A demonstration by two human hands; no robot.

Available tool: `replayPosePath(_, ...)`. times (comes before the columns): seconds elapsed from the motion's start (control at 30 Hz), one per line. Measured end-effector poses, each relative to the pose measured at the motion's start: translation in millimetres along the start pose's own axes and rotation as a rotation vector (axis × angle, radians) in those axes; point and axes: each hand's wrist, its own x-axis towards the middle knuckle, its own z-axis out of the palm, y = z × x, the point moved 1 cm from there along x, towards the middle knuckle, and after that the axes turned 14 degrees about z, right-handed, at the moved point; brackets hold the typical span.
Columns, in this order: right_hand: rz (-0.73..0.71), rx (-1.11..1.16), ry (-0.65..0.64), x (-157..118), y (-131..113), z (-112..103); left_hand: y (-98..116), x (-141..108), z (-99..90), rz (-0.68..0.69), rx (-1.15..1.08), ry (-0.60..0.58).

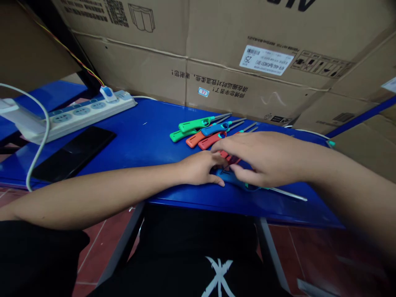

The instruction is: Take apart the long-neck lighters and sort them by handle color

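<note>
Several long-nosed utility lighters lie side by side on the blue table [139, 140], their metal tubes pointing away from me. They include two green ones [196, 123], a blue one [215, 129], an orange one [194, 139] and a red one [210, 140]. My left hand [199, 168] and my right hand [262, 159] meet over another dark blue lighter [230, 178], whose thin metal tube [289, 194] sticks out to the right. My right fingers reach over a partly hidden red lighter [229, 157]. My hands hide most of the dark blue handle, so I cannot tell whether either grips it.
A white power strip [80, 113] with a blue plug stands at the table's left, near a black phone [74, 152] and a white cable [37, 140]. Large cardboard boxes [247, 74] stand along the back edge. A red tile floor lies below the front edge.
</note>
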Motion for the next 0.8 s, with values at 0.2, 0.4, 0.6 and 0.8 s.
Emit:
replayPosePath(0.2, -0.047, 0.005, -0.006, -0.7, 2.0, 0.7, -2.1, 0.7, 1.2, -0.036, 0.015, 0.004)
replayPosePath(0.4, 0.051, -0.083, -0.005, -0.1, 7.8, 1.0, -0.7, 1.7, -0.6, -0.053, 0.012, -0.025)
replayPosePath(0.6, -0.118, 0.041, -0.016, -1.5, 1.8, -0.5, -0.3, 1.4, 0.5, -0.076, 0.016, -0.028)
replayPosePath(0.8, -0.042, -0.05, -0.046, -0.1, 1.8, -4.1, 0.9, 3.3, -0.6, -0.087, 0.014, -0.048)
